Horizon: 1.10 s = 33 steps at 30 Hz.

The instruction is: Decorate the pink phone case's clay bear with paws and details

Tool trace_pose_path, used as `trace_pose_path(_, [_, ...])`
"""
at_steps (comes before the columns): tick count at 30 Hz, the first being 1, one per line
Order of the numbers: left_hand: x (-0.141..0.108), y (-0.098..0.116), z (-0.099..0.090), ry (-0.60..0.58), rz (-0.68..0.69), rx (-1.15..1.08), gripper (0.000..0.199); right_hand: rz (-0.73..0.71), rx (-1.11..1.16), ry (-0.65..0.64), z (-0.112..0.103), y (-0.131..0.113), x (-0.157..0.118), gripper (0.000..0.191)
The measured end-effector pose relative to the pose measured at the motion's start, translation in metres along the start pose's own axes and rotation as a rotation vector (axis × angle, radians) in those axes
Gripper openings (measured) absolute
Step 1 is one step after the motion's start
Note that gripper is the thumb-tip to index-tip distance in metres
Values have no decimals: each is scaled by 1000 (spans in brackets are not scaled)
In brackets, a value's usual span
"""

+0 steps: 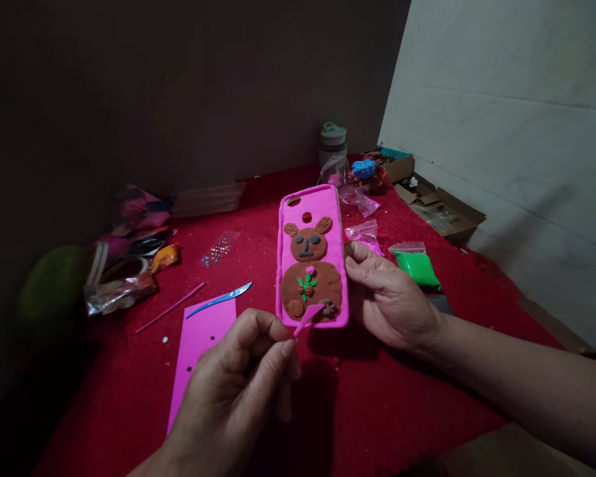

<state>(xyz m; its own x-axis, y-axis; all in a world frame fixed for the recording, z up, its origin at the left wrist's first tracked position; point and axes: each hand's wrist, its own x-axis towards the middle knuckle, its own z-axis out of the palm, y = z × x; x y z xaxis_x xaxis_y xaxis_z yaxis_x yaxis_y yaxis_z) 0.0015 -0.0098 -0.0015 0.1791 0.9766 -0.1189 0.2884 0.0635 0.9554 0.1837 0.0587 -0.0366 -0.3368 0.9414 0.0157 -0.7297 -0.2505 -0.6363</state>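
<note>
A pink phone case (312,207) is held upright above the red cloth, with a brown clay bear (289,281) on its face. The bear has dark eyes and mouth and a pink flower with green leaves on its belly. My right hand (395,298) grips the case by its right edge. Between thumb and fingers of my left hand (251,371) is a small pink tool (308,318), its flat wide tip over the bear's lower right part, near small dark pieces. Whether the tip touches the clay cannot be made out.
A pink sheet (198,348) and a blue knife (219,301) lie at the left, beside a thin pink stick (170,307). Packets and tape sit farther left. A green clay bag (417,266), a bottle (333,142) and cardboard boxes (454,215) stand at the right and back.
</note>
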Motion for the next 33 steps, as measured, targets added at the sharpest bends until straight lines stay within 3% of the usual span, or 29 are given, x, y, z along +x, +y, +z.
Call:
trace_pose_path(13, [-3, 5, -3, 25, -78, -76, 14, -5, -15, 15, 2, -2, 0, 23])
trace_pose_path(33, [-4, 8, 4, -11, -45, -39, 16, 18, 22, 13, 2, -1, -3, 14])
